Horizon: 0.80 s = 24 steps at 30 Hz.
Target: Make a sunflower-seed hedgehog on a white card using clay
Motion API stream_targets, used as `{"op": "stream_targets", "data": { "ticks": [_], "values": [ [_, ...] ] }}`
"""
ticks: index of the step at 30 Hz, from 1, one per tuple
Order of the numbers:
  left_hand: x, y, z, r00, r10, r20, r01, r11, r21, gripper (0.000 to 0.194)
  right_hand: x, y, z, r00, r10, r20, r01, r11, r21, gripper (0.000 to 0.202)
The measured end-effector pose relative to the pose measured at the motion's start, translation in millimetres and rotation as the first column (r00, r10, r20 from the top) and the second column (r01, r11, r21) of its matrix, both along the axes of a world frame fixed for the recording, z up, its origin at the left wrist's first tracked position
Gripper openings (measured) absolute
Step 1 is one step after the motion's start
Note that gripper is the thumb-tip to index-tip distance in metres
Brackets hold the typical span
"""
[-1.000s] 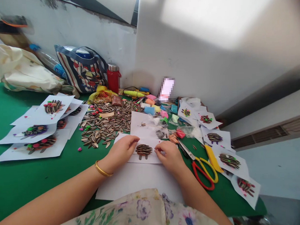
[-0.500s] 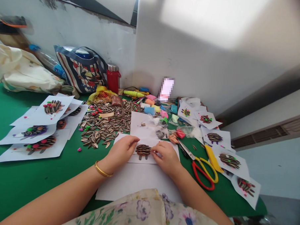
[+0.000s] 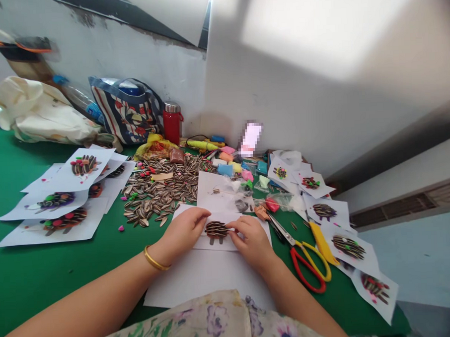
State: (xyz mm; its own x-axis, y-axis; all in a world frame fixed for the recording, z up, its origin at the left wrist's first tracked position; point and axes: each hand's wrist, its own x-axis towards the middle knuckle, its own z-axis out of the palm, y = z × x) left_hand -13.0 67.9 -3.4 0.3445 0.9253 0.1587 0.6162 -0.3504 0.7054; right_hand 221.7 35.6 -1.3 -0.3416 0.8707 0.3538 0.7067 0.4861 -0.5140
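A white paper sheet (image 3: 228, 245) lies in front of me, bearing a hedgehog figure (image 3: 216, 229) made of striped sunflower seeds on a brown body with grey legs. At its left side, my left hand (image 3: 188, 227) has its fingers curved together, holding the sheet down. My right hand (image 3: 250, 239) pinches with thumb and forefinger at the right end of the seeds. What lies between those fingertips is too small to make out. More white paper (image 3: 200, 279) is spread underneath.
Loose sunflower seeds (image 3: 166, 188) are heaped behind my left hand. Scissors (image 3: 299, 247) lie right of my right hand, near coloured clay lumps (image 3: 262, 211). Finished seed pictures (image 3: 358, 244) line the right edge; others (image 3: 63, 220) are stacked left. A red bottle (image 3: 172, 125) stands by the wall.
The whole view has shifted slightly, with everything sitting a little lower in the picture. Both hands keep nearly the same places at the hedgehog figure.
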Motion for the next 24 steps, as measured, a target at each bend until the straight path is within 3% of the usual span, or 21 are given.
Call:
{"op": "stream_targets", "data": {
  "ticks": [5,14,24],
  "values": [
    [-2,0,-1.3,1.0,0.009,-0.012,-0.009,0.999,0.041,0.026,5,4,-2.4,0.993,-0.116,-0.007,0.116,0.993,0.034,0.026],
    [-2,2,-4.8,0.993,-0.017,-0.114,0.034,0.988,0.153,0.031,6,8,-13.2,0.992,-0.115,0.058,0.113,0.993,0.028,0.029],
    [-1,6,-3.7,0.998,-0.012,-0.058,0.02,0.99,0.139,0.03,6,16,-25.0,0.977,-0.129,-0.17,0.136,0.99,0.026,0.026]
  ]
}}
